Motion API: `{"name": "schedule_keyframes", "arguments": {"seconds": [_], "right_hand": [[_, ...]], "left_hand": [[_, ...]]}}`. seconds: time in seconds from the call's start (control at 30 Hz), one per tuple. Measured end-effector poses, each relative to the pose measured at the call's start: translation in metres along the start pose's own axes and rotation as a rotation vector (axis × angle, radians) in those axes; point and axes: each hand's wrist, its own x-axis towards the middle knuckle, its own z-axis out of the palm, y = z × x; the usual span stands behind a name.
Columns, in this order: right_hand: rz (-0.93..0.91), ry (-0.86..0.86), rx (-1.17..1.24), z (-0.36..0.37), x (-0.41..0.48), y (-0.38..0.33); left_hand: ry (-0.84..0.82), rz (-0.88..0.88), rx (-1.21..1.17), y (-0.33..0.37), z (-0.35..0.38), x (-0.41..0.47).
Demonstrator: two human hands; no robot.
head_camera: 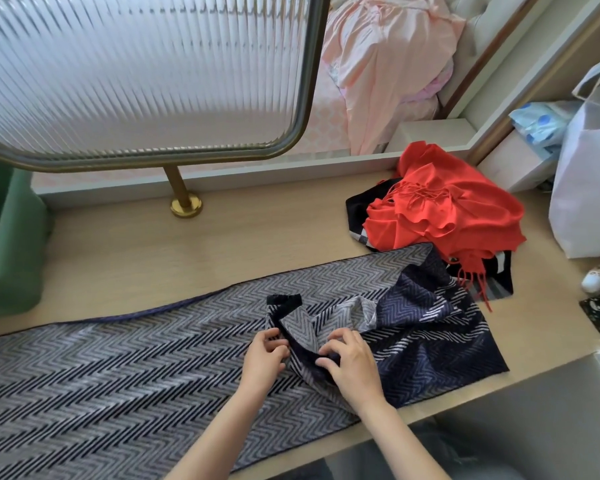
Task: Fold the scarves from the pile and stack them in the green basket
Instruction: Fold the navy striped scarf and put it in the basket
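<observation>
A long navy and grey herringbone scarf (pixel 125 362) lies spread across the wooden table (pixel 136 251), its right end crumpled and turned back on itself. My left hand (pixel 264 358) and my right hand (pixel 350 365) both pinch a raised fold of that scarf near its middle right. The pile sits at the back right: a red fringed scarf (pixel 444 209) on top of a black and white scarf (pixel 357 206). The green basket (pixel 11 237) stands at the table's left edge, only partly in view.
A ribbed glass screen (pixel 136 71) on a brass post (pixel 184 199) stands at the back of the table. A white bag (pixel 586 188) and small items crowd the right edge. Pink bedding (pixel 388 64) lies beyond the table.
</observation>
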Motion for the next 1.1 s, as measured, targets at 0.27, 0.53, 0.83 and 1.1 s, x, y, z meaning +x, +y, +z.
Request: {"name": "schedule_keyframes", "arguments": {"seconds": [0.27,0.53,0.83,1.1], "right_hand": [[0.283,0.281,0.339,-0.045,0.061,-0.003],[0.318,-0.055,0.282,-0.05,0.077,-0.004],[0.334,-0.03,0.48,-0.045,0.069,0.009],[0.33,-0.101,0.414,-0.051,0.092,0.002]], "left_hand": [[0.054,0.085,0.099,0.014,0.01,0.009],[0.106,0.018,0.154,0.046,0.03,0.036],[0.174,0.053,0.248,0.059,0.039,0.051],[0.175,0.04,-0.256,0.045,0.019,0.036]]}}
